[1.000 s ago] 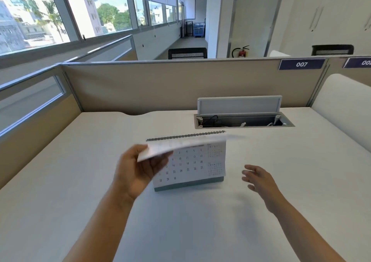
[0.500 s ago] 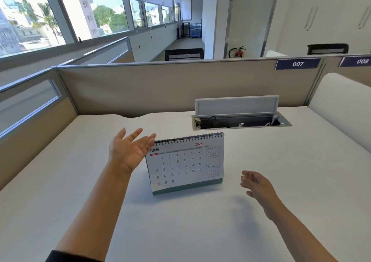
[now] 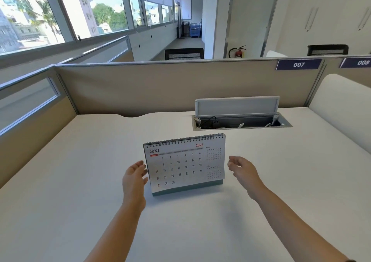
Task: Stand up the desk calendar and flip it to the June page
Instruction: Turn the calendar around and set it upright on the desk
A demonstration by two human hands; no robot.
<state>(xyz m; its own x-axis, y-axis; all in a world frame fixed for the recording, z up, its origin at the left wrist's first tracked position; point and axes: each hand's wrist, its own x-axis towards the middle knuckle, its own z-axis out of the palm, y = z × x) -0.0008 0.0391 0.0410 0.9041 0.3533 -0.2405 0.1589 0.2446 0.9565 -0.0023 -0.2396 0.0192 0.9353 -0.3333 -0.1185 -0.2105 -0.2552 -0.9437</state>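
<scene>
The spiral-bound desk calendar [image 3: 183, 164] stands upright on the white desk [image 3: 80, 191], its front page reading JUNE 2026. My left hand [image 3: 134, 176] hovers at the calendar's left edge, fingers apart, close to the page but holding nothing. My right hand [image 3: 242, 170] hangs just off the calendar's right edge with loosely curled, separated fingers and a small gap to the page.
An open cable tray [image 3: 241, 122] with its grey lid raised and plugs inside sits in the desk behind the calendar. Beige partition walls [image 3: 160, 85] close the desk at the back and left; a white rounded panel [image 3: 341, 109] stands at the right.
The earlier page went over the spiral and left my left hand, exposing June. That hand then dropped to the calendar's left edge. My right hand rose toward the right edge.
</scene>
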